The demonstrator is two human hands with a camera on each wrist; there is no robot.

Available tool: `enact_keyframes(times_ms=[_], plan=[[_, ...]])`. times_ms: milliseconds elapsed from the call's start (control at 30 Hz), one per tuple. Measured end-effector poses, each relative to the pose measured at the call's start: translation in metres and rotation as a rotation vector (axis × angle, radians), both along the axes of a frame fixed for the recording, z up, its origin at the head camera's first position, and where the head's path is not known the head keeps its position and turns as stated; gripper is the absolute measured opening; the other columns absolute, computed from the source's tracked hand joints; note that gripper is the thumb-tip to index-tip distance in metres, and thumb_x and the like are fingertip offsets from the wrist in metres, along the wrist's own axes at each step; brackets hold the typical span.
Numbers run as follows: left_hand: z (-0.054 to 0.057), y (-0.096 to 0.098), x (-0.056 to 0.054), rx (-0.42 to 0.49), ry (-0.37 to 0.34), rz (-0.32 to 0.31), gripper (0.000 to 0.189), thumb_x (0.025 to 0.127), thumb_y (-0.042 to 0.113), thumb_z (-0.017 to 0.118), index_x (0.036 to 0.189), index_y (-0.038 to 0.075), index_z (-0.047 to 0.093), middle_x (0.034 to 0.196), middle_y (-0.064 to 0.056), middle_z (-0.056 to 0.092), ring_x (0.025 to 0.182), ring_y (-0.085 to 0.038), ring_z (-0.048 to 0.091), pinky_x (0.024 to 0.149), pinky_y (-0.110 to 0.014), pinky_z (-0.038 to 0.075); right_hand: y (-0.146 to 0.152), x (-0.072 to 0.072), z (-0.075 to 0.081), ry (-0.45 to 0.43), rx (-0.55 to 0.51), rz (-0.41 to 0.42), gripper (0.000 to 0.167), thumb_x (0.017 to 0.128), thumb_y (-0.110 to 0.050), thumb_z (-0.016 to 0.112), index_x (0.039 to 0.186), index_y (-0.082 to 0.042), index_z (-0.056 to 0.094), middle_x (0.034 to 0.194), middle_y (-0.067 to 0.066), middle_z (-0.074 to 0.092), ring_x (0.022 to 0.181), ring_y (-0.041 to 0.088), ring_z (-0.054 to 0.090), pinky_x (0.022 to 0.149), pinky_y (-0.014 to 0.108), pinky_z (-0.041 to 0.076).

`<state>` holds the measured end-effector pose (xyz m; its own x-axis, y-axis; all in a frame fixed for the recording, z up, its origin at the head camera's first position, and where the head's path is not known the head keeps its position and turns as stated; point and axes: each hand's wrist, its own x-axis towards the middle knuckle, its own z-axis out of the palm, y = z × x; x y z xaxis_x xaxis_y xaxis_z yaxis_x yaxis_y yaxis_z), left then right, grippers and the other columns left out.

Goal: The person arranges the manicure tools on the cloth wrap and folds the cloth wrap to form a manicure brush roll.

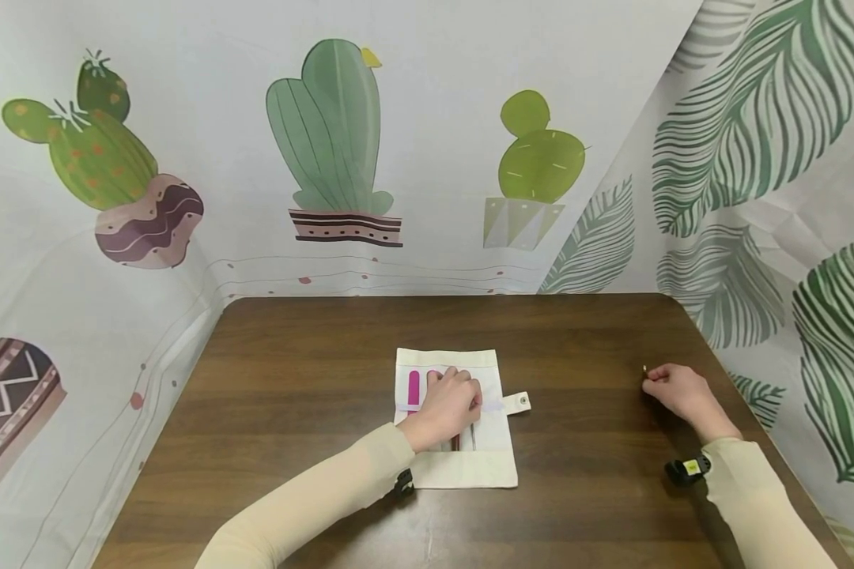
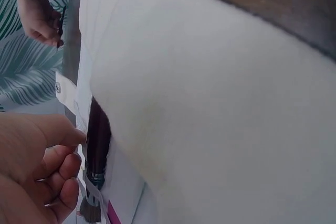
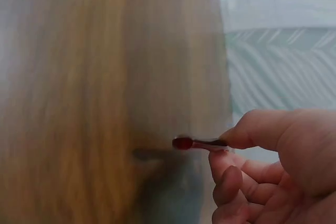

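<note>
A cream cloth tool roll [image 1: 462, 472] lies unfolded on the table, a pale band crossing its slim tools. My left hand [image 1: 447, 403] is over it with fingers curled, hiding part of the contents. In the left wrist view the thumb of my left hand [image 2: 31, 156] reaches the edge of a dark red-handled brush [image 2: 98, 140] with its bristles downward; I cannot tell whether it is gripped. A pink flat tool [image 1: 414, 387] shows left of that hand. Far to the right, my right hand [image 1: 683, 393] pinches a small, slim dark stick with a rounded red end [image 3: 184, 142], raised above the table.
The brown wooden table [image 1: 292, 356] meets patterned cloth walls [image 1: 441, 158] at its back and sides. A snap tab [image 1: 518, 403] sticks out from the roll's right side. My right hand is near the table's right edge.
</note>
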<state>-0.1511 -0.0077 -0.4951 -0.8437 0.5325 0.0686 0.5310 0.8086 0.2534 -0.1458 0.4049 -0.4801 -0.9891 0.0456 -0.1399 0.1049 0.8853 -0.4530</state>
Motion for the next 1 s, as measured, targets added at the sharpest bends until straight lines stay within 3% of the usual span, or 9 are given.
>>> enact_keyframes(times_ms=[300, 533, 767, 1000], plan=[[-0.002, 0.001, -0.001, 0.021, -0.013, 0.007, 0.008, 0.09, 0.019, 0.076, 0.083, 0.02, 0.073, 0.081, 0.008, 0.059, 0.089, -0.016, 0.054, 0.085, -0.048, 0.039, -0.044, -0.006, 0.013, 0.067, -0.079, 0.043, 0.031, 0.097, -0.017, 0.065, 0.111, 0.01, 0.066, 0.095, 0.021, 0.071, 0.084, 0.029, 0.066, 0.07, 0.038, 0.049], [-0.003, 0.001, -0.001, 0.011, -0.021, 0.018, 0.009, 0.091, 0.02, 0.075, 0.083, 0.02, 0.073, 0.081, 0.007, 0.06, 0.087, -0.017, 0.053, 0.085, -0.049, 0.039, -0.084, -0.012, 0.024, 0.078, -0.234, 0.085, 0.028, 0.099, -0.013, 0.066, 0.113, 0.01, 0.065, 0.095, 0.018, 0.07, 0.077, 0.019, 0.064, 0.064, 0.032, 0.051], [-0.005, 0.0, 0.001, -0.007, -0.041, 0.006, 0.006, 0.093, 0.02, 0.074, 0.087, 0.02, 0.075, 0.084, 0.007, 0.061, 0.086, -0.016, 0.051, 0.086, -0.05, 0.037, -0.119, -0.019, 0.03, 0.105, -0.297, 0.122, 0.024, 0.098, -0.011, 0.067, 0.113, 0.007, 0.066, 0.094, 0.015, 0.07, 0.076, 0.018, 0.062, 0.066, 0.034, 0.05], [-0.002, 0.001, 0.003, -0.014, -0.04, 0.025, 0.012, 0.094, 0.022, 0.074, 0.082, 0.02, 0.072, 0.083, 0.006, 0.061, 0.085, -0.017, 0.05, 0.086, -0.049, 0.036, -0.144, -0.025, 0.031, 0.116, -0.334, 0.154, 0.023, 0.099, -0.011, 0.067, 0.113, 0.007, 0.066, 0.095, 0.015, 0.07, 0.077, 0.02, 0.062, 0.067, 0.034, 0.05]])
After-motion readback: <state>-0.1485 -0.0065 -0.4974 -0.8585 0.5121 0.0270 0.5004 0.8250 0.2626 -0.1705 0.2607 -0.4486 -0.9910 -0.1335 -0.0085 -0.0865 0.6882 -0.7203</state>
